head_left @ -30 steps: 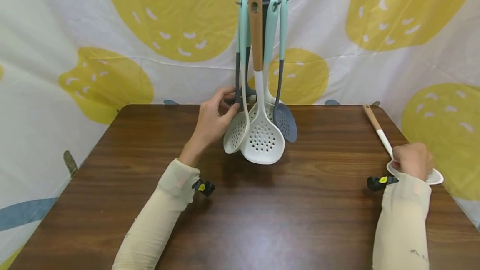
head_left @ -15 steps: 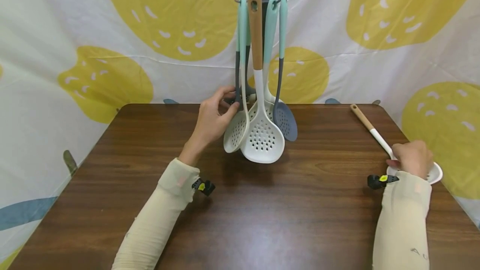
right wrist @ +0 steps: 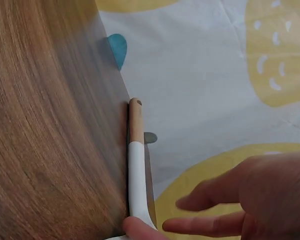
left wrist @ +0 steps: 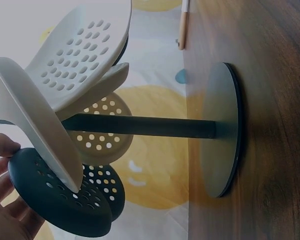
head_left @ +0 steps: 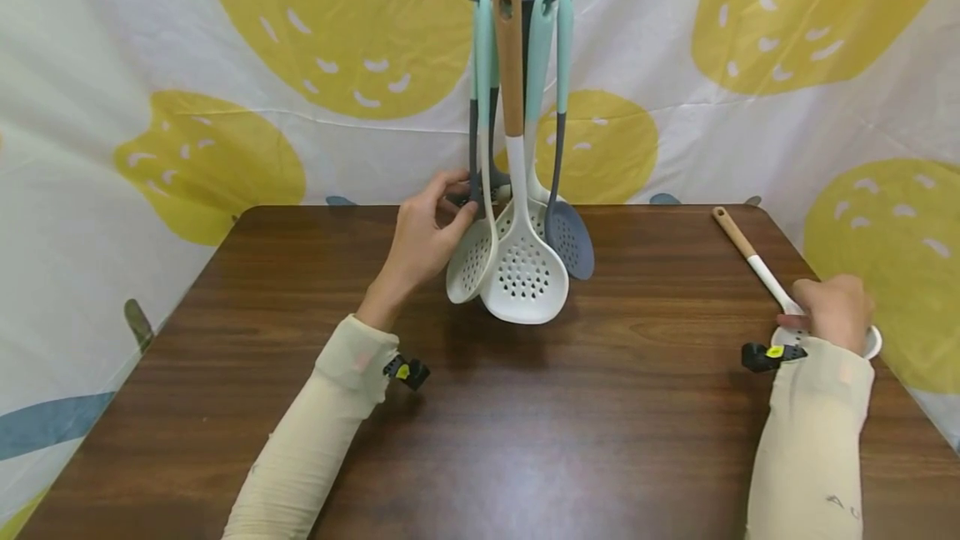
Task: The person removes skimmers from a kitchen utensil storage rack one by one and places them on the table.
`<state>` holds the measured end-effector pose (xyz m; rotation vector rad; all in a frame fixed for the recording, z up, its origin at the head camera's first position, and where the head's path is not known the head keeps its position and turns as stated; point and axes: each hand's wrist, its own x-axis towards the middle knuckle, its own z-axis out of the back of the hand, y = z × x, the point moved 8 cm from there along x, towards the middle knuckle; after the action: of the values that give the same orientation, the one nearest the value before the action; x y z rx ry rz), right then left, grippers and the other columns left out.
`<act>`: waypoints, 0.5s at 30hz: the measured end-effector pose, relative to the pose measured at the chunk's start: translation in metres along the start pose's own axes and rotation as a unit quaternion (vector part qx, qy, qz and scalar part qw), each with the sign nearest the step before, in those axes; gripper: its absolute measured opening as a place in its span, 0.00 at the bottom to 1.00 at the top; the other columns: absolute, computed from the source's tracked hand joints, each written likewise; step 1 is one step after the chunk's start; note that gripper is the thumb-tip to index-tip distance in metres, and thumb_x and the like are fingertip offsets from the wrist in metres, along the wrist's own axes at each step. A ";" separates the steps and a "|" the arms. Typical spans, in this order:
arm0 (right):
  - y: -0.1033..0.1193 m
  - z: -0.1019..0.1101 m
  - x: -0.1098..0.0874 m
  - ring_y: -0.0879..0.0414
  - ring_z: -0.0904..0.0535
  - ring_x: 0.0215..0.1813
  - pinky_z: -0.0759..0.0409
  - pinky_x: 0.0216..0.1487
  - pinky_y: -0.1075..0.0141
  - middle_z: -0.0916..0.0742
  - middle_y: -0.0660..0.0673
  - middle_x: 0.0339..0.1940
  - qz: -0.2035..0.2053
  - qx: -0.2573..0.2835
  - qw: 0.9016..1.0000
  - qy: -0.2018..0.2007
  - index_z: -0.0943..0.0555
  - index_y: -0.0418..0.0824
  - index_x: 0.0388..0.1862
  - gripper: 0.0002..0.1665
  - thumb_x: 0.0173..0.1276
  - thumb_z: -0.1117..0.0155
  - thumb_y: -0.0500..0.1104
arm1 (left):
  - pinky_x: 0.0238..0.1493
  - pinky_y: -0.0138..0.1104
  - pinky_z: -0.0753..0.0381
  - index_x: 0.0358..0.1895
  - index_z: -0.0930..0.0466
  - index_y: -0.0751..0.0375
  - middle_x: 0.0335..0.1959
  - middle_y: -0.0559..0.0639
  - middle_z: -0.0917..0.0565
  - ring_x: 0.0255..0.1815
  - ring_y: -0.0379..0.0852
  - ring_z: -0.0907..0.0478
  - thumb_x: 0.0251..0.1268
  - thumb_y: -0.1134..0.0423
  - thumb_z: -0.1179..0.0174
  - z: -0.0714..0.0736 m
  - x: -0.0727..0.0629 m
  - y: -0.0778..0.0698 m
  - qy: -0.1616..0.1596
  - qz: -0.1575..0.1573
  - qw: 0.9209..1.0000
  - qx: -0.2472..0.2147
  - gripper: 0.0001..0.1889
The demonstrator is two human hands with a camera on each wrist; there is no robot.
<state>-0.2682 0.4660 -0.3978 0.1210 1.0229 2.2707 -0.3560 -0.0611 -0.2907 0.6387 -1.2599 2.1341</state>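
Note:
My left hand [head_left: 423, 244] is at the left side of a hanging cluster of skimmers. Its thumb and fingers pinch a dark grey skimmer [left wrist: 55, 200] near the bowl, with several fingers behind it in the left wrist view. Beside it hang a white skimmer with a mint handle [head_left: 471, 265] and a white, wood-handled skimmer [head_left: 525, 277]. At the table's right, my right hand [head_left: 840, 307] is over the head of another white, wood-handled skimmer [right wrist: 137, 175] lying flat. The right thumb is at its neck; the other fingers are spread apart, and the hand hides much of the head.
A dark stand with a post [left wrist: 165, 126] and round base [left wrist: 222, 130] bears the hanging utensils on hooks. A grey skimmer [head_left: 572, 240] hangs on its right. Behind the wooden table [head_left: 525, 440] is a fruit-print cloth [head_left: 360, 23].
The lying skimmer's handle swung left, then slightly back to the right, and its head shifted a little away from me. My right hand moved slightly forward and right; my left stays in place.

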 end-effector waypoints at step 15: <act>0.064 0.014 -0.008 0.59 0.09 0.30 0.28 0.45 0.72 0.19 0.66 0.08 0.114 -0.030 0.990 -0.072 0.19 0.31 0.64 0.32 0.72 0.51 0.51 | 0.43 0.39 0.19 0.67 0.23 0.63 0.55 0.59 0.13 0.37 0.51 0.16 0.74 0.66 0.41 -0.002 0.003 -0.003 0.017 0.011 1.000 -0.010 0.21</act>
<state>-0.2905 0.4388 -0.3424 0.3901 0.9032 2.4537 -0.3559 -0.0570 -0.2880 0.5808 -1.2737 2.1387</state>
